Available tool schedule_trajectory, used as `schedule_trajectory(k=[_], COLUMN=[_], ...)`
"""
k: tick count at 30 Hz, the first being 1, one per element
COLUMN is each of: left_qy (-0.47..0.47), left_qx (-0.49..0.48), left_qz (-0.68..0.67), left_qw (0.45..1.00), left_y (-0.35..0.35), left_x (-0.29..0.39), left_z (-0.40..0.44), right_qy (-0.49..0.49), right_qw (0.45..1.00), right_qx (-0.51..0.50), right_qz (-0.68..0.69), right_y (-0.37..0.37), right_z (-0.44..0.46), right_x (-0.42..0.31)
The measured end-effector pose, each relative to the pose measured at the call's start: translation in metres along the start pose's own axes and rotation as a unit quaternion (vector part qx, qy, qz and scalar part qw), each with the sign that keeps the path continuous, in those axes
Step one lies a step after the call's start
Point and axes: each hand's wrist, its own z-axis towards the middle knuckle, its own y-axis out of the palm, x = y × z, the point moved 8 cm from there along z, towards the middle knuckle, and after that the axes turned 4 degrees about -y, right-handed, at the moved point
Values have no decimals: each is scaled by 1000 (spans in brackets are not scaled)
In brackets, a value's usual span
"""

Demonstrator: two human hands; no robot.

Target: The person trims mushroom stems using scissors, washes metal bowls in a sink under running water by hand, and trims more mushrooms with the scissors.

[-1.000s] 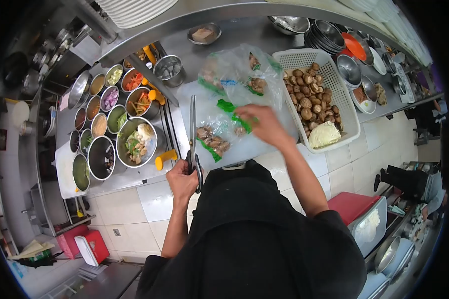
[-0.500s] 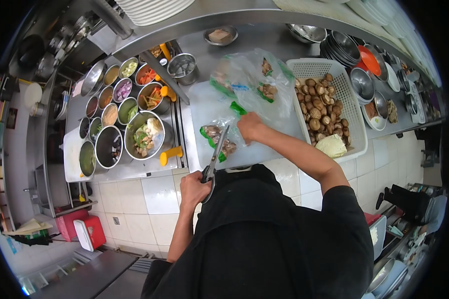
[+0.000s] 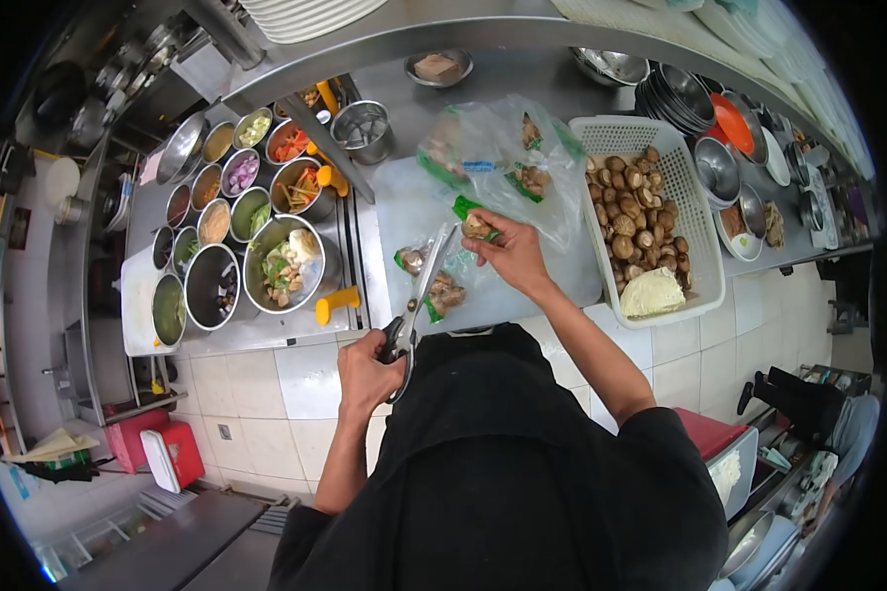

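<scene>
My left hand (image 3: 370,372) is closed around the dark handles of a pair of scissors (image 3: 428,275), whose long blades point up over the white cutting board (image 3: 557,283). The tips come close to a small clear packet (image 3: 476,227) with a green end and brownish contents. My right hand (image 3: 515,258) pinches that packet above the board. Beneath and beside the blades lie similar packets, one (image 3: 446,295) near the board's front edge. A large clear plastic bag (image 3: 562,202) holding several more packets rests on the back of the board.
A white perforated basket (image 3: 707,279) of brown mushrooms and a pale cabbage-like piece stands at right. Several metal pots (image 3: 215,288) of chopped ingredients crowd the left counter. A steel shelf (image 3: 414,51) crosses the back. Another person (image 3: 808,404) shows at far right.
My right hand has lifted and turned, bringing the packet up into view between its fingers. The scissors have swung slightly, with their tips now nearer to that packet.
</scene>
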Motion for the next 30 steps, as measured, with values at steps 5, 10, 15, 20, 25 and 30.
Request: schedule_trajectory(k=[5, 10, 15, 20, 25, 30], left_qy=[50, 67, 81, 84, 79, 52], left_qx=[3, 17, 20, 23, 22, -21], left_qz=[90, 131, 151, 135, 115, 94], left_qw=[995, 989, 985, 987, 990, 994], left_y=[-7, -13, -15, -15, -12, -3], left_x=[19, 27, 25, 22, 16, -4], left_z=[2, 2, 1, -1, -1, -4], right_qy=[-1, -114, -137, -175, -149, -237], right_qw=[998, 992, 982, 968, 975, 949], right_qx=[4, -25, -50, -32, -24, -43], right_qz=[57, -41, -124, -174, -162, -201], right_y=[13, 20, 27, 35, 42, 56], right_z=[-8, -10, -18, -23, -21, -20], right_x=[-14, -30, -55, -67, -70, -73])
